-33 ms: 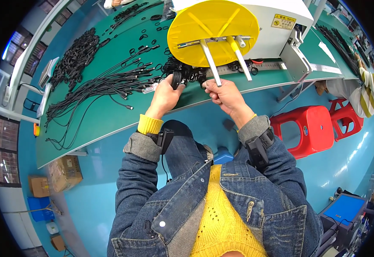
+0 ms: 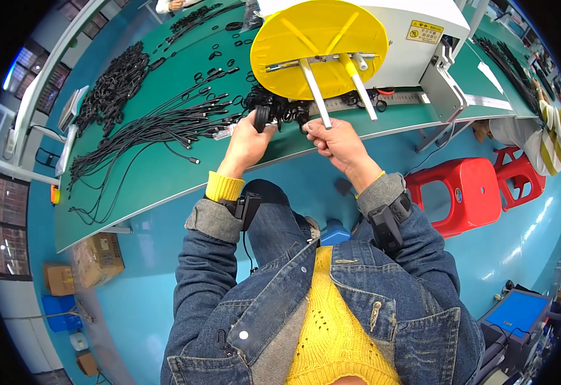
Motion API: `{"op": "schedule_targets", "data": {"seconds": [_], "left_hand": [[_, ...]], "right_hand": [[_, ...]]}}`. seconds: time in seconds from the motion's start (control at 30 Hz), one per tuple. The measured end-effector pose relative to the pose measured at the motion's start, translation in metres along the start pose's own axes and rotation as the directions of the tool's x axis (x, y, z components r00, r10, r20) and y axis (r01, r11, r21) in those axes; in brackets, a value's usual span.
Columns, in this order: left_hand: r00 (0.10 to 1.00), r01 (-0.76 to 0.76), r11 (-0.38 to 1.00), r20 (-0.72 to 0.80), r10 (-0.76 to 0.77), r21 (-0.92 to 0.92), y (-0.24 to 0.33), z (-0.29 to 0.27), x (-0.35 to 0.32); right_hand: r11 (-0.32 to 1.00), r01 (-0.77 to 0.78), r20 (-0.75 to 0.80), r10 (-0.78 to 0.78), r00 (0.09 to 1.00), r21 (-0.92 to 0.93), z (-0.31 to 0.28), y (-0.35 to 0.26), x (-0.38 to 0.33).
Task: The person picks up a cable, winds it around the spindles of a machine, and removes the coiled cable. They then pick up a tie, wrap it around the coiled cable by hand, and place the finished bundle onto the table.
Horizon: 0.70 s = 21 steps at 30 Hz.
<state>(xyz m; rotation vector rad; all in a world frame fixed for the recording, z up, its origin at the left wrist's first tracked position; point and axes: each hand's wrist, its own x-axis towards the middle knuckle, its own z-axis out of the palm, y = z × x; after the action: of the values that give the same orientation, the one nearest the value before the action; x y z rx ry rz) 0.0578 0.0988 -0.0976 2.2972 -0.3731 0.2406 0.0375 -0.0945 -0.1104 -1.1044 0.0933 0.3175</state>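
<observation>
Left hand (image 2: 247,146): grip clamped round a ring-shaped black cable coil (image 2: 262,118), over the green table (image 2: 158,179)
Right hand (image 2: 337,142): fingertips pinched together; cannot tell whether on anything
Yellow disc (image 2: 322,38): glossy, round

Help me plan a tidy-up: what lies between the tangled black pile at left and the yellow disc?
In the head view, small black rings and a few black cable ends lie on the green tabletop between them.

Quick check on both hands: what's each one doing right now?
Left hand: closed, holding a black coil.
Right hand: closed, fingertips pinched; whether they grip anything small and dark cannot be told.
</observation>
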Motion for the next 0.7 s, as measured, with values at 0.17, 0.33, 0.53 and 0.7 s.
{"op": "schedule_targets", "data": {"seconds": [0.17, 0.33, 0.53, 0.7], "left_hand": [[0.921, 0.346, 0.727, 0.364, -0.142, -0.593, 0.023, -0.009, -0.017], [0.89, 0.418, 0.6, 0.442, -0.117, -0.682, 0.034, -0.002, -0.036], [0.879, 0.383, 0.65, 0.476, -0.036, -0.657, 0.032, 0.003, -0.047], [0.687, 0.565, 0.597, 0.725, 0.041, -0.569, 0.046, 0.014, -0.063]], "right_hand": [[0.999, -0.031, 0.126, 0.034, 0.991, -0.024, 0.005, -0.002, -0.013], [0.999, 0.036, 0.269, -0.036, 0.962, 0.004, 0.008, 0.006, -0.033], [0.996, -0.065, 0.44, 0.034, 0.897, 0.055, -0.003, 0.018, -0.078], [0.975, -0.021, 0.355, 0.1, 0.93, -0.22, -0.02, -0.018, -0.083]]}}
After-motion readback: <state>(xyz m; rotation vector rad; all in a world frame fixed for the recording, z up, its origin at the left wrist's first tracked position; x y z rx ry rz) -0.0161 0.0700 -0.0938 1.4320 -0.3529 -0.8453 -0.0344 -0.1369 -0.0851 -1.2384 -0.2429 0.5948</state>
